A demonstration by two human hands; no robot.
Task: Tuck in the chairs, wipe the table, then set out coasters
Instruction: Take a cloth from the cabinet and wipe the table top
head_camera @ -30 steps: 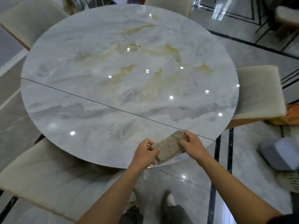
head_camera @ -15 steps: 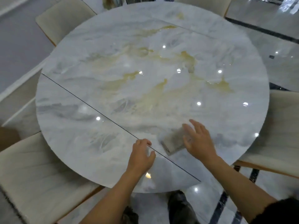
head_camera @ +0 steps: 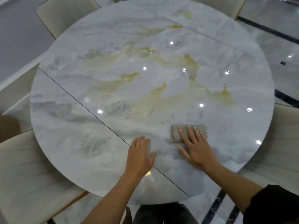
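Head view looks down on a round, glossy marble worktop [head_camera: 113, 54] crossed by a thin dark seam [head_camera: 97, 117]. A small grey-brown cloth [head_camera: 175, 135], folded into a rectangle, lies flat on it at about 5 o'clock from the centre, well inside the rim. The right hand [head_camera: 195, 151] lies spread over the cloth's right half, fingers straight and pressing down, nothing pinched. The left hand [head_camera: 140, 152] rests flat on bare stone near 6 o'clock, beside the seam, holding nothing.

Cream chairs stand at 8 o'clock [head_camera: 32, 167], 11 o'clock [head_camera: 64, 13] and 4 o'clock [head_camera: 275, 151], seats seemingly close under the rim, so wiping looks like the step in hand. No coasters show.

The cloth is likely soft, light and limp, and should slide easily on so slick a surface. A flat palm over the middle ought to drive it best. For lifting, pinching the folded edge at the left should keep the layers together.
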